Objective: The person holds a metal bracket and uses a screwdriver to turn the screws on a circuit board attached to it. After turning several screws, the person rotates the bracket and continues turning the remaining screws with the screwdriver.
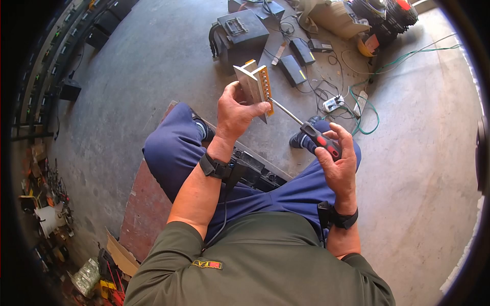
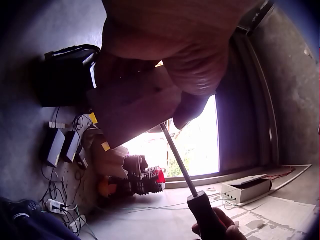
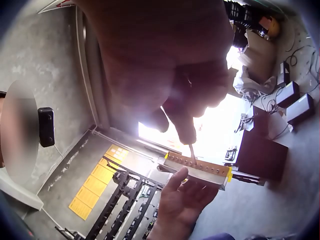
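My left hand [image 1: 232, 113] grips a flat metal plate [image 1: 247, 84], thumb on the near side. Along the plate's right side stands a brass-coloured terminal strip [image 1: 264, 81] with a row of small screws and yellow ends. My right hand [image 1: 341, 166] holds a screwdriver by its black and red handle [image 1: 322, 141]. Its long shaft [image 2: 179, 157] slants up toward the strip, with the tip at the screw row near the left thumb. In the right wrist view, the strip [image 3: 200, 164] lies lengthwise above the left palm, and the driver's tip meets it around the middle.
A black case [image 1: 242, 33] stands on the concrete floor ahead. Black power adapters [image 1: 292, 70], tangled cables and a white power strip [image 1: 333, 103] lie to its right. Racks with black units [image 1: 48, 56] line the left. Loose parts and a cardboard piece [image 1: 121, 255] lie at lower left.
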`<state>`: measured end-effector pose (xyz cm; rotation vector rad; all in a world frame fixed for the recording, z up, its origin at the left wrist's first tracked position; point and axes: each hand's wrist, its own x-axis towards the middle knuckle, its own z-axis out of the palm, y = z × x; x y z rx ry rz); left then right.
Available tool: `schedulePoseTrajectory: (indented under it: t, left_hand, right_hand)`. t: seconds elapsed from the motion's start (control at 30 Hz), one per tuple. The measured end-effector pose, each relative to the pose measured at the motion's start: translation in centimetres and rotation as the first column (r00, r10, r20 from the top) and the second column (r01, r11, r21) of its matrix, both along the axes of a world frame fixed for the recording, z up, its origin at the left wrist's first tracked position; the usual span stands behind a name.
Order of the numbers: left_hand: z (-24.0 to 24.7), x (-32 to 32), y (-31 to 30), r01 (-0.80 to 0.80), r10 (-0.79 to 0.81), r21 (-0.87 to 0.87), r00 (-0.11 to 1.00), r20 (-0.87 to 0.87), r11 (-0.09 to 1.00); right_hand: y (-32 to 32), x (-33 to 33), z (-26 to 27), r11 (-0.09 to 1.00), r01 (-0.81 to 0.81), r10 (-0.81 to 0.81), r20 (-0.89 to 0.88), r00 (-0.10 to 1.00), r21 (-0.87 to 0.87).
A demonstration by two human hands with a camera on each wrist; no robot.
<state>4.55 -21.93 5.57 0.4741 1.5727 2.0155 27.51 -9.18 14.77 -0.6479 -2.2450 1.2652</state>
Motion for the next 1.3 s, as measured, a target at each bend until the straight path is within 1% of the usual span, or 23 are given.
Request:
schedulePoseTrajectory:
  t: [0.13, 0.17, 0.2, 0.33, 0.4, 0.43, 0.47, 0.5, 0.6, 0.63, 0.7, 0.73, 0.8, 0.9, 0.93, 1.0, 1.03, 1.1, 1.13, 1.17, 1.2, 1.23, 1.3]
  left_hand:
    - [0.2, 0.0, -0.1, -0.002, 0.002, -0.004, 1.0, -0.005, 1.0]
    - [0.2, 0.0, -0.1, 0.002, -0.002, 0.008, 1.0, -0.005, 1.0]
    - [0.2, 0.1, -0.1, 0.002, -0.002, 0.008, 1.0, -0.005, 1.0]
    - [0.5, -0.1, -0.2, 0.018, -0.018, 0.016, 1.0, -0.007, 1.0]
    - [0.7, 0.0, -0.1, 0.025, -0.025, 0.02, 1.0, -0.006, 0.999]
    - [0.7, 0.1, -0.1, 0.015, -0.017, 0.06, 0.999, 0.032, 0.998]
    - [0.8, 0.1, 0.0, 0.002, -0.009, 0.1, 0.997, 0.07, 0.995]
    - [0.7, 0.1, 0.0, 0.003, -0.01, 0.1, 0.998, 0.07, 0.995]
    - [0.6, 0.1, 0.0, -0.004, -0.003, 0.112, 0.998, 0.064, 0.994]
    - [0.6, 0.0, 0.0, -0.003, 0.0, 0.074, 0.999, 0.051, 0.997]
    - [0.5, -0.1, 0.0, -0.005, 0.004, 0.035, 0.999, 0.041, 0.999]
    - [0.3, -0.1, 0.0, -0.003, 0.002, 0.025, 1.0, 0.03, 1.0]
    - [0.2, -0.1, 0.0, 0.0, 0.0, 0.016, 1.0, 0.021, 1.0]
    - [0.2, -0.2, 0.0, 0.005, -0.005, 0.041, 1.0, 0.02, 0.999]
    - [0.4, -0.2, 0.0, 0.005, -0.005, 0.017, 1.0, -0.005, 1.0]
    - [0.5, -0.2, -0.1, 0.005, -0.005, -0.008, 1.0, -0.029, 1.0]
    - [0.3, -0.2, -0.1, 0.008, -0.009, -0.007, 1.0, -0.023, 1.0]
    - [0.1, -0.2, 0.0, 0.014, -0.014, -0.006, 1.0, -0.018, 1.0]
    - [0.1, -0.2, 0.1, 0.012, -0.014, 0.05, 0.999, 0.031, 0.999]
    - [0.0, -0.1, 0.1, 0.009, -0.017, 0.106, 0.997, 0.08, 0.994]
    - [0.0, -0.2, 0.2, 0.011, -0.019, 0.105, 0.997, 0.076, 0.994]
    - [0.0, -0.2, 0.1, 0.003, -0.015, 0.125, 0.996, 0.093, 0.992]
    - [-0.3, -0.4, 0.0, -0.004, -0.012, 0.141, 0.994, 0.11, 0.99]
  right_hand:
    - [0.4, 0.2, 0.0, 0.998, -0.039, 0.038, 0.009, 0.999, 0.042]
    - [0.4, 0.2, 0.5, 0.992, -0.008, 0.012, 0.035, 0.999, -0.123]
    - [0.3, 0.2, 0.8, 0.959, 0.028, -0.01, 0.065, 0.998, -0.282]
    - [0.6, 0.6, 0.4, 0.94, 0.028, 0.005, 0.094, 0.996, -0.341]
    - [0.7, 0.6, 0.6, 0.909, 0.052, 0.012, 0.15, 0.989, -0.413]
    - [0.7, 0.6, 0.5, 0.909, 0.053, 0.01, 0.149, 0.989, -0.413]
    - [0.8, 0.7, 0.3, 0.886, 0.056, 0.017, 0.153, 0.988, -0.46]
    - [0.8, 0.8, 0.1, 0.86, 0.059, 0.025, 0.157, 0.987, -0.506]
    - [0.4, 0.8, -0.5, 0.889, 0.064, -0.004, 0.133, 0.991, -0.454]
    - [0.1, 0.6, -0.4, 0.889, 0.064, -0.003, 0.134, 0.991, -0.454]
    - [-0.3, 0.1, 0.0, 0.982, 0.004, 0.009, 0.066, 0.998, -0.187]
    - [-0.3, 0.0, 0.3, 0.982, 0.004, 0.009, 0.068, 0.998, -0.187]
    - [-0.3, 0.0, 0.7, 0.992, -0.026, 0.042, 0.125, 0.991, -0.127]
    - [-0.1, 0.0, 0.5, 0.991, -0.014, 0.03, 0.117, 0.993, -0.134]
    - [0.0, 0.0, 0.4, 0.991, -0.016, 0.031, 0.117, 0.993, -0.134]
    - [0.4, 0.3, 0.1, 0.961, 0.025, 0.008, 0.116, 0.993, -0.277]
    - [0.5, 0.3, 0.2, 0.961, 0.025, 0.008, 0.116, 0.993, -0.277]
    - [0.7, 0.3, 0.9, 0.893, 0.029, 0.025, 0.115, 0.993, -0.448]
    - [0.7, 0.4, 0.7, 0.893, 0.031, 0.023, 0.113, 0.993, -0.449]
    - [0.7, 0.6, 0.3, 0.868, 0.045, 0.012, 0.113, 0.994, -0.495]
    - [0.7, 0.6, 0.1, 0.84, 0.058, 0.003, 0.112, 0.994, -0.539]
    - [0.5, 0.6, 0.0, 0.839, 0.058, 0.001, 0.109, 0.994, -0.541]
    - [-0.1, 0.6, 0.1, 0.878, 0.065, -0.024, 0.093, 0.995, -0.474]
